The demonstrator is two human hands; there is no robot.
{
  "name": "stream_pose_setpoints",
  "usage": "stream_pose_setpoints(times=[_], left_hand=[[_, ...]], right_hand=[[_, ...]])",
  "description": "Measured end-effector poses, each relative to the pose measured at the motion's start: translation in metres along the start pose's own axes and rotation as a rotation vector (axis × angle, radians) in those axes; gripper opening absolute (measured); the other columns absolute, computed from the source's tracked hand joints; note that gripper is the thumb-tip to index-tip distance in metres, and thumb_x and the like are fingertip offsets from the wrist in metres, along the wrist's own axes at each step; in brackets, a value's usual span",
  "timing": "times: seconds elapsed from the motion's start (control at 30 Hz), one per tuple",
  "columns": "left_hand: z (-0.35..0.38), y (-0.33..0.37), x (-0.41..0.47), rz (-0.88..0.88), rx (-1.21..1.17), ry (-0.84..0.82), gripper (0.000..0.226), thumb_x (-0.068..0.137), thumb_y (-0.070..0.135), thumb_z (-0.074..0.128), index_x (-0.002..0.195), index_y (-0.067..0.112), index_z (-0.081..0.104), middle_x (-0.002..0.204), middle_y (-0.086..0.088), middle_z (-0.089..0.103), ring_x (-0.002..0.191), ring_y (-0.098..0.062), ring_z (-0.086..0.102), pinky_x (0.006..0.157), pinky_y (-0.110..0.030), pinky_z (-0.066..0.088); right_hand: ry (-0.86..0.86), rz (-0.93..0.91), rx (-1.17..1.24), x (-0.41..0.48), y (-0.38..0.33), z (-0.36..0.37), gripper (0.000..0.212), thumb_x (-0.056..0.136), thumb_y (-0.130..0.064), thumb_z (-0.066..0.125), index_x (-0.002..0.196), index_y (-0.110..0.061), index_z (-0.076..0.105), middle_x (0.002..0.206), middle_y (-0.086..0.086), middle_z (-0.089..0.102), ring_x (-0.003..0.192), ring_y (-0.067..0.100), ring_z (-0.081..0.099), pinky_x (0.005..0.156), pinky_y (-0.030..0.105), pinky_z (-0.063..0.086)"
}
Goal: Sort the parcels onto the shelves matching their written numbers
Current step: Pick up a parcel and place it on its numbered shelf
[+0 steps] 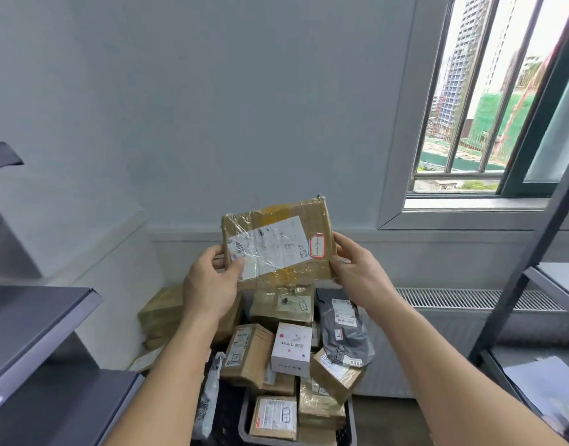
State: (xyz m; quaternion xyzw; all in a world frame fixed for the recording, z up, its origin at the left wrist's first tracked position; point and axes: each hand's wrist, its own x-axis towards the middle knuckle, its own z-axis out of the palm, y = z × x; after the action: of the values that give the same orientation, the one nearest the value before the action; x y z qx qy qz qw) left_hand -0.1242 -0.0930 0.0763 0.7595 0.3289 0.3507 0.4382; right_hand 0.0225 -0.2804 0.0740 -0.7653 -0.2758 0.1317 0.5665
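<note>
I hold a flat brown cardboard parcel [278,239] up in front of me, wrapped in clear tape, with a white shipping label and a small red-framed sticker at its right end. My left hand [212,281] grips its left edge, thumb across the label. My right hand [357,268] grips the right edge beside the sticker. The writing on the sticker is too faint to read. Below the held parcel lies a pile of parcels [276,355]: brown boxes, a white box [291,349] and a dark grey bag [342,329].
The pile sits in a dark crate [244,423] on the floor. Dark metal shelves [35,320] stand at the left and another shelf unit [553,284] at the right, with a light bag on a lower level. A barred window and a radiator are behind.
</note>
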Motion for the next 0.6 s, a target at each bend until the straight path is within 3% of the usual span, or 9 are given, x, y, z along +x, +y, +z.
stream_pose_setpoints(times=[0.1,0.17,0.3,0.37,0.47,0.53,0.6], left_hand=[[-0.014,0.001,-0.002,0.030,-0.035,0.010,0.024,0.093,0.034,0.067,0.117,0.031,0.063,0.100,0.016,0.065,0.094,-0.009,0.064,0.085,-0.043,0.057],[-0.022,0.001,-0.005,0.037,-0.053,0.008,0.030,0.093,0.031,0.068,0.122,0.031,0.062,0.096,0.023,0.060,0.091,-0.002,0.060,0.083,-0.036,0.055],[-0.035,-0.004,-0.007,-0.004,-0.203,-0.011,0.048,0.088,0.018,0.074,0.130,0.035,0.058,0.104,0.020,0.063,0.101,-0.010,0.063,0.086,-0.041,0.057],[-0.039,-0.009,-0.005,-0.025,-0.282,0.000,0.050,0.087,0.008,0.074,0.129,0.031,0.060,0.108,0.012,0.067,0.099,-0.014,0.067,0.082,-0.045,0.060],[-0.041,-0.009,-0.004,-0.009,-0.343,-0.001,0.043,0.086,-0.004,0.071,0.123,0.019,0.066,0.098,0.003,0.072,0.086,-0.012,0.070,0.075,-0.039,0.061],[-0.043,-0.006,-0.004,-0.007,-0.362,-0.035,0.038,0.086,-0.006,0.070,0.115,0.019,0.068,0.089,0.007,0.073,0.085,-0.014,0.071,0.076,-0.040,0.061],[-0.049,-0.002,-0.001,0.005,-0.380,-0.096,0.036,0.087,-0.005,0.069,0.106,0.025,0.069,0.084,0.011,0.074,0.087,-0.015,0.072,0.076,-0.040,0.061]], right_hand=[[-0.013,-0.017,0.041,-0.007,-0.008,0.009,0.045,0.101,-0.021,0.046,0.116,-0.061,0.059,0.109,-0.016,0.073,0.095,0.014,0.072,0.084,0.041,0.057],[-0.019,-0.012,0.053,-0.012,-0.012,0.015,0.045,0.100,-0.021,0.049,0.110,-0.063,0.059,0.107,-0.016,0.073,0.095,0.013,0.071,0.090,0.044,0.056],[0.017,-0.021,0.034,-0.026,-0.020,0.025,0.030,0.102,-0.026,0.055,0.122,-0.048,0.056,0.104,-0.016,0.072,0.089,0.004,0.069,0.075,0.025,0.052],[0.065,-0.005,0.054,-0.032,-0.020,0.029,0.022,0.099,-0.034,0.059,0.121,-0.038,0.058,0.108,-0.014,0.070,0.096,0.005,0.068,0.075,0.025,0.052],[0.151,0.033,0.153,-0.039,-0.020,0.030,0.046,0.088,-0.052,0.066,0.126,-0.029,0.054,0.128,-0.010,0.062,0.112,0.015,0.065,0.086,0.043,0.059],[0.174,0.047,0.212,-0.042,-0.025,0.027,0.058,0.092,-0.045,0.067,0.142,-0.031,0.041,0.141,-0.012,0.049,0.111,0.021,0.067,0.084,0.047,0.061],[0.155,0.051,0.238,-0.046,-0.028,0.022,0.065,0.096,-0.036,0.064,0.151,-0.041,0.029,0.139,-0.015,0.042,0.103,0.025,0.071,0.080,0.048,0.062]])
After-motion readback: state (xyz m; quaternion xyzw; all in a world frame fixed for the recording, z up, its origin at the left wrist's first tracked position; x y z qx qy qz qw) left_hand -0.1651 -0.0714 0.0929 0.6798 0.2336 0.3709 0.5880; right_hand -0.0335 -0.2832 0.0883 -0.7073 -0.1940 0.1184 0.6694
